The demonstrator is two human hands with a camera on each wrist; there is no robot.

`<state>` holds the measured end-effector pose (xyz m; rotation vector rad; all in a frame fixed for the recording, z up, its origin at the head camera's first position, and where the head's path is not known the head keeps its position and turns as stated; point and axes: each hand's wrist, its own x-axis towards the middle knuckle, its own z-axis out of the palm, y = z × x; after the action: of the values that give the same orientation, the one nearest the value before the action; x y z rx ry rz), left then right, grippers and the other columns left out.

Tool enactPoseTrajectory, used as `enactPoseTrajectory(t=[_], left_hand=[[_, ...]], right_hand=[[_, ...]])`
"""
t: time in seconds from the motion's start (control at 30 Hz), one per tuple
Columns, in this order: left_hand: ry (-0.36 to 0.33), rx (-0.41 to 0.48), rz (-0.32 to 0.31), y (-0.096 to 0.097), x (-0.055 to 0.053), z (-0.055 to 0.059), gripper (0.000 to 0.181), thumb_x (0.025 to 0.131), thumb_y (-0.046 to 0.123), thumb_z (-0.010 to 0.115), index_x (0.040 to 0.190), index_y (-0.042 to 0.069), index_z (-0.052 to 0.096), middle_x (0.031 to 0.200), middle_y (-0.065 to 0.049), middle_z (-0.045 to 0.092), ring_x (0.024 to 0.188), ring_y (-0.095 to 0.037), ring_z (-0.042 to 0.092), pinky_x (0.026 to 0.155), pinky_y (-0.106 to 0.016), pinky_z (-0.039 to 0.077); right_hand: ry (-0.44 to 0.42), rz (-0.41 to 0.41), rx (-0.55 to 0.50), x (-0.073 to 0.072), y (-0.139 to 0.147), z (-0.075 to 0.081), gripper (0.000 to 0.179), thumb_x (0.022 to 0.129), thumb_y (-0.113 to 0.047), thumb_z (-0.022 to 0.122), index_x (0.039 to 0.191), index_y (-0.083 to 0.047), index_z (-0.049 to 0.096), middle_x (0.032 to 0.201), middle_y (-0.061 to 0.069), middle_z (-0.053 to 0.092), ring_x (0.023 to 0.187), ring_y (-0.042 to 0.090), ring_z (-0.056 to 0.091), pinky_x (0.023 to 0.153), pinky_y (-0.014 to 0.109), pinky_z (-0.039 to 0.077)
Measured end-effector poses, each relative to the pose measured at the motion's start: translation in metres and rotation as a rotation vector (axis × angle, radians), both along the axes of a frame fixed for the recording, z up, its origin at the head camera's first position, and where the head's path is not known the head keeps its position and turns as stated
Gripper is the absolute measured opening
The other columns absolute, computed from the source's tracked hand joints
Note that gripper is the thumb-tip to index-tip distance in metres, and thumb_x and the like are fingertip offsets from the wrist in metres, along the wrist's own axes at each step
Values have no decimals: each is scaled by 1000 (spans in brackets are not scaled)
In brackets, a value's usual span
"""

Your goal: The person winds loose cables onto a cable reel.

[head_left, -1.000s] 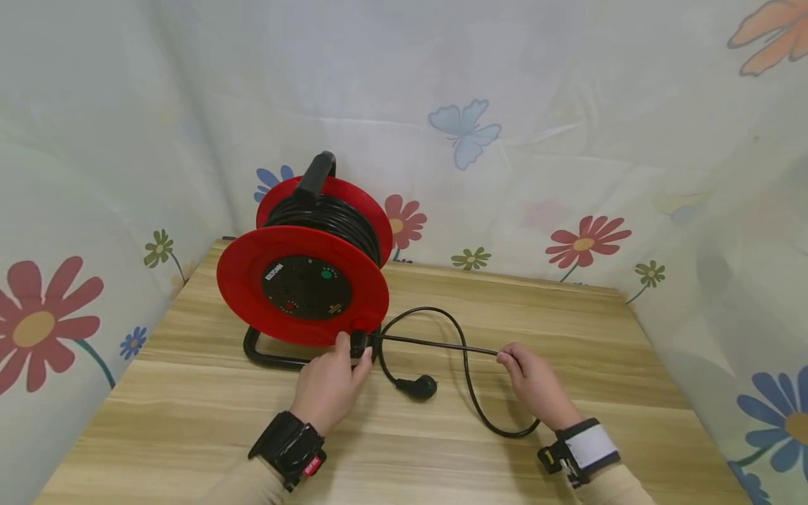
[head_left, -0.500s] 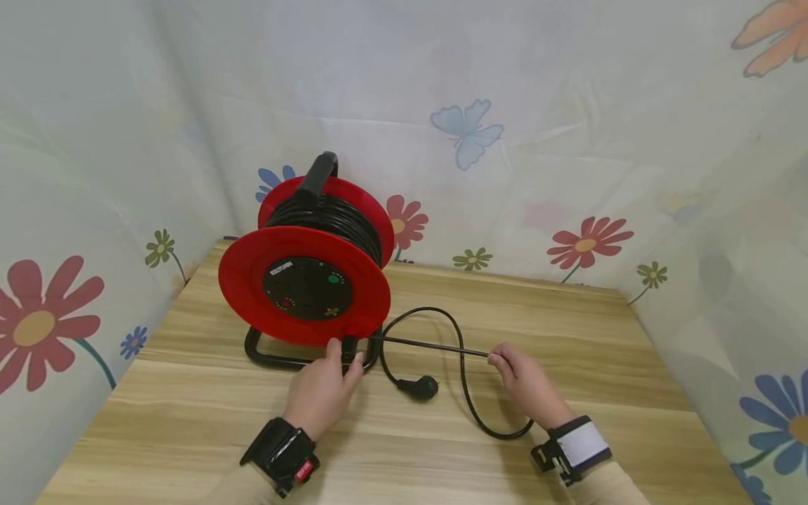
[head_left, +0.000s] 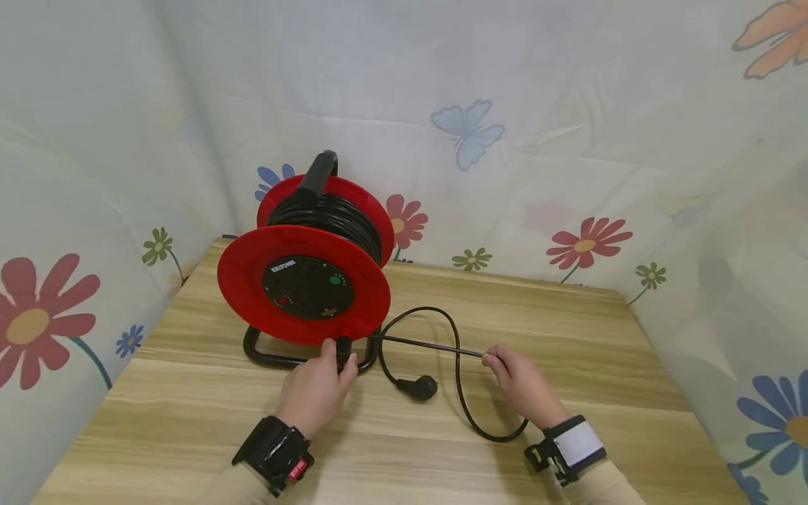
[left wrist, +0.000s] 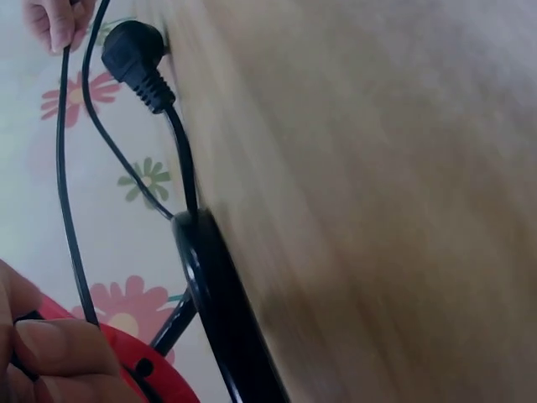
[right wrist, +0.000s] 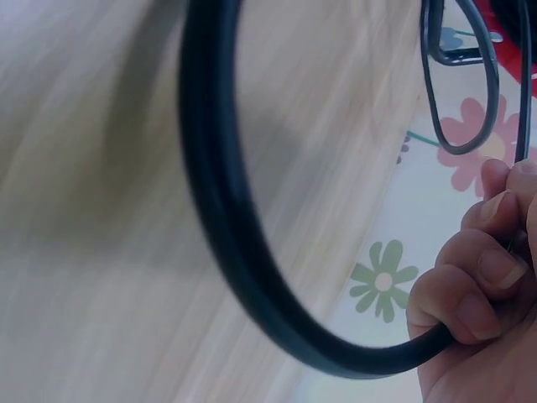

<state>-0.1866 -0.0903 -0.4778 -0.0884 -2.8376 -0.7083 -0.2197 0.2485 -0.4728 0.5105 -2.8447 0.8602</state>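
Observation:
A red cable reel (head_left: 236,280) stands at left centre in the head view, wound with black cable (head_left: 331,214). My left hand (head_left: 312,396) grips the black winding knob (head_left: 344,348) low on the reel's front disc. In the left wrist view, the curled left fingers (left wrist: 67,348) partly hide the knob. To the right, my right hand (head_left: 524,386) holds the loose cable (head_left: 435,346), which runs taut to the reel. The right wrist view shows the fingers (right wrist: 470,311) curled round that cable, its tail looping out below them. The black plug (head_left: 418,388) lies between both hands.
The reel rests on a black tubular stand (head_left: 271,360) and has a black carrying handle (head_left: 315,179) on top. Under everything is a wooden table (head_left: 600,337). Flowered cloth (head_left: 391,77) encloses the back and both sides.
The front disc has turned clockwise a little, my left hand moving left with the knob. My right hand has shifted left toward the reel with the cable. The plug has stayed put.

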Motion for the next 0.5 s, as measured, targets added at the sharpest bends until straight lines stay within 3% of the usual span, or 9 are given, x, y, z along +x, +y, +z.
enactPoseTrajectory(t=[0.27,0.5], left_hand=[[2,-27,24,-12,2,1,36,87,39,45,86,3,47,48,0,42,40,-16,41,36,-30,27],[1,-55,45,-19,2,0,37,85,38,46,88,1,50,47,-2,42,40,-19,43,36,-32,28]], right_hand=[[-62,-22,22,-3,-11,3,25,92,-37,45,87,-16,57,73,3,55,59,11,45,53,27,39],[-104,-24,11,-5,-19,0,30,91,-39,43,88,-13,58,76,3,56,61,12,45,55,29,39]])
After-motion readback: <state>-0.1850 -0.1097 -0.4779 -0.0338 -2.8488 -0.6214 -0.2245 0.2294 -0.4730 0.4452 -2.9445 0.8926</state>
